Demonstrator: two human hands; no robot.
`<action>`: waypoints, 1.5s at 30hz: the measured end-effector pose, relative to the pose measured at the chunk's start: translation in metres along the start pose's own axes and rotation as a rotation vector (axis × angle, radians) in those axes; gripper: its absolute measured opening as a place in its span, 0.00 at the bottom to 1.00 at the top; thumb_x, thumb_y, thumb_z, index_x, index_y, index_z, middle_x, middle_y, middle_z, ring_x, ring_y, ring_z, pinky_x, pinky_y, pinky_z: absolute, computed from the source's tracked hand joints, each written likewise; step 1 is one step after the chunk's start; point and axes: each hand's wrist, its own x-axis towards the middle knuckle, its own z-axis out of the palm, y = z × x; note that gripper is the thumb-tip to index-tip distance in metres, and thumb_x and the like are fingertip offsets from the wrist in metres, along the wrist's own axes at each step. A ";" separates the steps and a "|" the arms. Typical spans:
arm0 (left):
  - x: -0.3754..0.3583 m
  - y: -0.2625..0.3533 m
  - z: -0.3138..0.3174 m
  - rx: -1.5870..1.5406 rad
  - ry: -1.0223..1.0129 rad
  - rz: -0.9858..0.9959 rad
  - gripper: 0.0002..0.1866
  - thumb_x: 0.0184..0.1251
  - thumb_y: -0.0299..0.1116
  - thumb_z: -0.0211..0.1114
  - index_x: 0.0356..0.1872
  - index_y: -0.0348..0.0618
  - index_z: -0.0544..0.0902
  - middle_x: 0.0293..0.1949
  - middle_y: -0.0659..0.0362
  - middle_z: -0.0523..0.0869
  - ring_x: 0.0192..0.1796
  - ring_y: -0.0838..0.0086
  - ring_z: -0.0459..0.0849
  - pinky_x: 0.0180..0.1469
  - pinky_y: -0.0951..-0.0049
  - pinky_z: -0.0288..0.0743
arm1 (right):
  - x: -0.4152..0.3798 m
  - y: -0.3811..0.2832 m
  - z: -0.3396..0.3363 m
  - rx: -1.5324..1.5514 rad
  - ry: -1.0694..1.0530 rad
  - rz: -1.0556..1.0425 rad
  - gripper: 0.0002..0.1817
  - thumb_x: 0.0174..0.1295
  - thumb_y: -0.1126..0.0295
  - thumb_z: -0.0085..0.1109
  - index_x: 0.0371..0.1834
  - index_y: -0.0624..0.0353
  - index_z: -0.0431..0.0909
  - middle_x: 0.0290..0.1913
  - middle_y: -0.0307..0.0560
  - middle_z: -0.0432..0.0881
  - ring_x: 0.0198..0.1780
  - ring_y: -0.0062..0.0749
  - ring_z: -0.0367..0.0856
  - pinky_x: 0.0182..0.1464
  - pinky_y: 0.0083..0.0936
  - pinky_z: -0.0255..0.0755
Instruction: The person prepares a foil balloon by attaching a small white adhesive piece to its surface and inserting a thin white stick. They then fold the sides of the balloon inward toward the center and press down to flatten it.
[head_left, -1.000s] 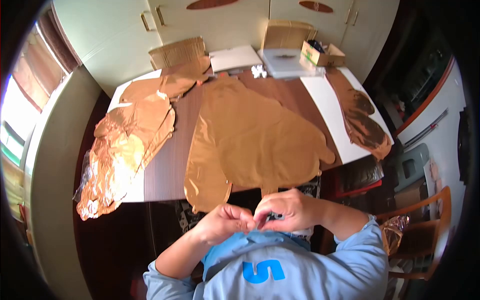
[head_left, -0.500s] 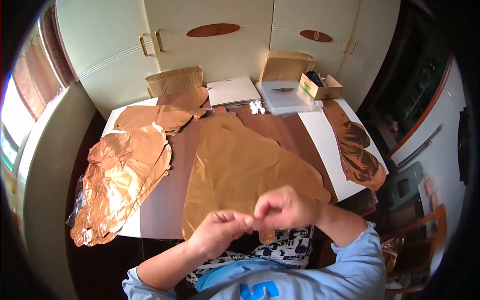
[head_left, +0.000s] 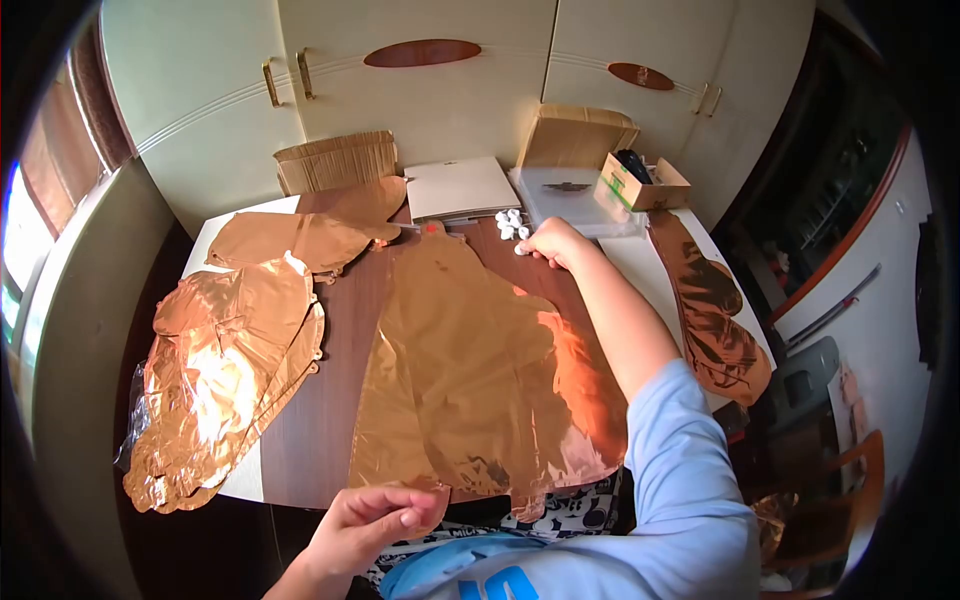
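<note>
A large flat copper-coloured foil balloon (head_left: 450,370) lies across the middle of the table, its near edge by my body. My left hand (head_left: 375,520) is at that near edge, palm side up, fingers curled and thumb drawn in. What its fingertips pinch, if anything, I cannot make out. Stretched to the far side of the table, my right hand (head_left: 556,243) has its fingers closed on a small white roll (head_left: 521,249). Several similar white rolls (head_left: 510,222) sit in a cluster just beyond it.
More copper foil balloons (head_left: 225,350) are piled on the left, and another dark, shiny foil piece (head_left: 700,310) lies on the right. At the back are white boards (head_left: 460,190), clear plastic sleeves (head_left: 570,205), a small carton (head_left: 645,185) and cardboard (head_left: 335,160).
My hands were together over the balloon's near edge and are now apart. The right reached forward to the white rolls; the left moved down and left. The balloon's right side has shifted and catches light.
</note>
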 end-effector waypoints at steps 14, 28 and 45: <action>-0.075 -0.016 -0.002 0.329 -0.163 0.011 0.11 0.67 0.24 0.65 0.48 0.34 0.86 0.42 0.54 0.86 0.44 0.74 0.83 0.49 0.76 0.75 | -0.188 0.041 -0.002 -0.325 0.256 -0.753 0.13 0.64 0.71 0.61 0.47 0.68 0.80 0.38 0.47 0.83 0.40 0.26 0.81 0.45 0.22 0.76; -0.051 -0.176 -0.083 1.164 -0.074 -0.087 0.14 0.60 0.36 0.68 0.44 0.41 0.87 0.40 0.49 0.86 0.45 0.57 0.85 0.49 0.64 0.78 | -0.353 0.200 0.203 -0.048 -0.735 -0.385 0.13 0.59 0.63 0.65 0.37 0.63 0.84 0.33 0.49 0.86 0.36 0.32 0.84 0.40 0.29 0.76; -0.026 -0.177 -0.068 1.014 -0.069 0.038 0.10 0.64 0.32 0.67 0.41 0.39 0.88 0.37 0.51 0.86 0.42 0.64 0.86 0.45 0.68 0.79 | -0.341 0.181 0.205 0.114 -0.509 -0.455 0.07 0.60 0.68 0.65 0.32 0.61 0.84 0.34 0.45 0.84 0.36 0.23 0.82 0.38 0.26 0.75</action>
